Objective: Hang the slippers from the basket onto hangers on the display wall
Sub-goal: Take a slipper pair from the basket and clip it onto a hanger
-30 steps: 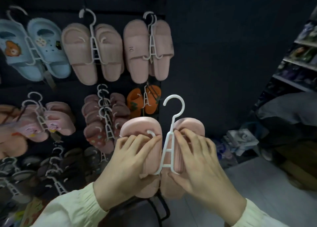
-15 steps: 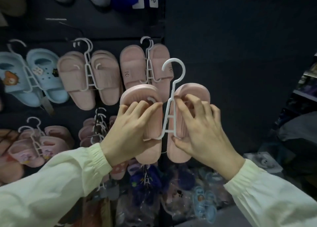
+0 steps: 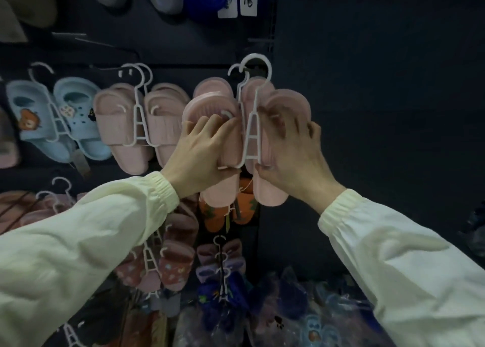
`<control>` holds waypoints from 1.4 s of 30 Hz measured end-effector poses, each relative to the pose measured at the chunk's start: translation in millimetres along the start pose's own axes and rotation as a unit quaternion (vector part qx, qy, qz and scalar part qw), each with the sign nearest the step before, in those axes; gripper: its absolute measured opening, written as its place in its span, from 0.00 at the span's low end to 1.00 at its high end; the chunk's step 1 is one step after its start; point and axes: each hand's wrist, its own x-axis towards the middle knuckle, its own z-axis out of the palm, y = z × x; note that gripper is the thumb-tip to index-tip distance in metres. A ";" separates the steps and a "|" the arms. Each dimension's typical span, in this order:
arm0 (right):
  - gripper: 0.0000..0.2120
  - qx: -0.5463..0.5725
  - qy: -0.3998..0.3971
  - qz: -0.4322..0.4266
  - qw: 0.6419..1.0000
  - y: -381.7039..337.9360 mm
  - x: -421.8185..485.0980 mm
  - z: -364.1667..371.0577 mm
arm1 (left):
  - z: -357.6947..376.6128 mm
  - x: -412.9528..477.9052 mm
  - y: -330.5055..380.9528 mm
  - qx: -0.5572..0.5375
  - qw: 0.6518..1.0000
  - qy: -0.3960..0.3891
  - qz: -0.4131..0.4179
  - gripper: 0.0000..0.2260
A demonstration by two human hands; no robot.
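Note:
A pair of pink slippers sits on a white plastic hanger (image 3: 252,126), soles toward me. My left hand (image 3: 202,147) grips the left pink slipper (image 3: 217,189), and my right hand (image 3: 294,152) grips the right pink slipper (image 3: 270,192). The hanger's hook (image 3: 258,63) is up at a dark wall peg, beside the hook of another pink pair hanging behind it. That rear pair is mostly hidden by the held slippers. No basket is in view.
The dark display wall (image 3: 367,84) holds more hung pairs: pink slides (image 3: 141,126), light blue clogs (image 3: 52,121), orange slippers (image 3: 236,210) below, dark red ones (image 3: 173,262) lower. Grey and blue footwear hangs at the top. Bagged slippers lie at the bottom.
Both hands have lifted the hanger with the pink pair up and toward the wall. Its hook went from free air to the peg where another pink pair hangs.

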 end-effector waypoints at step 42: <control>0.48 0.080 -0.070 0.028 0.994 -31.8 -11.0 88.3 | 47.9 -24.8 -10.3 0.041 0.990 -0.091 -0.098 0.46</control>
